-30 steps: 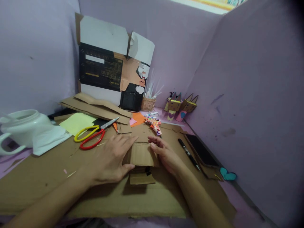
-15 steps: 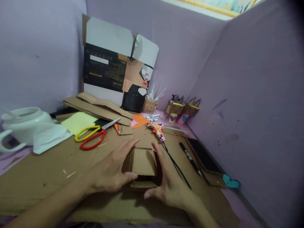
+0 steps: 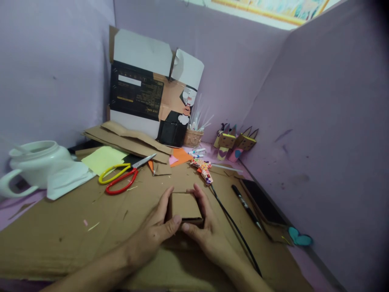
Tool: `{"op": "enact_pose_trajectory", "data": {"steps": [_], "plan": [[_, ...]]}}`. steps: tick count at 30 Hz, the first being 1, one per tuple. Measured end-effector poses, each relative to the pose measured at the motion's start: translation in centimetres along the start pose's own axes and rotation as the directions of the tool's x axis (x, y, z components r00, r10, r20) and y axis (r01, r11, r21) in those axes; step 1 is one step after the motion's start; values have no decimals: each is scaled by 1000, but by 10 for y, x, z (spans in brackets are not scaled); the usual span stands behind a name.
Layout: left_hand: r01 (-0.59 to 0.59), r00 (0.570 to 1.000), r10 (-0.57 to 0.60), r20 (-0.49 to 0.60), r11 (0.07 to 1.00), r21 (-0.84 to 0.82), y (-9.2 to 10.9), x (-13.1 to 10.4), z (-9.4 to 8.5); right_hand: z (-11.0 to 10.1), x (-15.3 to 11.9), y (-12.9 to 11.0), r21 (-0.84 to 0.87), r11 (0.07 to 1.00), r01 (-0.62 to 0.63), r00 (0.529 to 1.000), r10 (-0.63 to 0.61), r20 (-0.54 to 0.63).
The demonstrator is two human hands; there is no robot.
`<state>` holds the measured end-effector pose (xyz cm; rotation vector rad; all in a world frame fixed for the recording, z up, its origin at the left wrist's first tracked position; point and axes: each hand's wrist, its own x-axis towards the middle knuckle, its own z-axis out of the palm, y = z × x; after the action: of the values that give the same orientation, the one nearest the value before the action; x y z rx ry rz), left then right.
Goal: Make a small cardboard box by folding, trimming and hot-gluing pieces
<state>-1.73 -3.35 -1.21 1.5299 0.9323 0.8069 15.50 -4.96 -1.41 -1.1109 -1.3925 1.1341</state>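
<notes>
A small brown cardboard box [image 3: 186,205] is held between my two hands, close to the front of the table. My left hand [image 3: 158,227] wraps its left side, thumb on the near edge. Around the right side curls my right hand [image 3: 206,227], its thumb close to the left one at the near face. The box's top looks flat and square; its sides are mostly hidden by my fingers. Beyond it lies a glue gun [image 3: 205,169] with a flowery cover, its black cord [image 3: 232,221] running past my right hand.
Yellow-and-red scissors [image 3: 123,176] lie at left, near a white pot [image 3: 41,162]. A black marker [image 3: 246,207] and a dark phone [image 3: 264,200] are at right. Cardboard pieces [image 3: 130,140], a printed carton [image 3: 136,93] and small cardboard figures [image 3: 226,142] stand or lie at the back.
My hands have closed in on the box, and the thumbs have come together at its near side. The gap below its top panel no longer shows. The view has shifted slightly.
</notes>
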Motion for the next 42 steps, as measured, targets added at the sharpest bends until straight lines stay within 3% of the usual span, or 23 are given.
{"op": "enact_pose_trajectory", "data": {"steps": [2, 8, 13, 21, 24, 31, 38, 42], "plan": [[-10, 1000, 10, -7, 1000, -5, 1, 4, 2, 1, 6, 0, -20, 1000, 19, 1000, -18, 18], [-41, 996, 55, -67, 980, 195, 2, 19, 1, -10, 18, 8, -267, 951, 155, 980, -114, 161], [-113, 976, 142, -168, 979, 167, -2, 24, 8, -12, 18, 10, -284, 942, 181, 979, -145, 143], [10, 994, 39, -103, 900, 436, 7, 12, 13, -16, 8, 22, -432, 874, 221, 966, -136, 220], [23, 994, 24, -104, 906, 423, 9, 10, 15, -13, 5, 21, -373, 913, 166, 976, -99, 192], [10, 993, 13, -118, 982, 190, 4, 12, 13, -10, 5, 7, -142, 990, -1, 987, 23, 156], [16, 993, 27, -112, 927, 374, 0, 7, 11, -17, -1, 9, -270, 961, 55, 972, 10, 234], [-2, 995, 41, -90, 920, 393, -3, 5, 9, -18, -1, 8, -251, 967, 43, 974, 16, 227]]}}
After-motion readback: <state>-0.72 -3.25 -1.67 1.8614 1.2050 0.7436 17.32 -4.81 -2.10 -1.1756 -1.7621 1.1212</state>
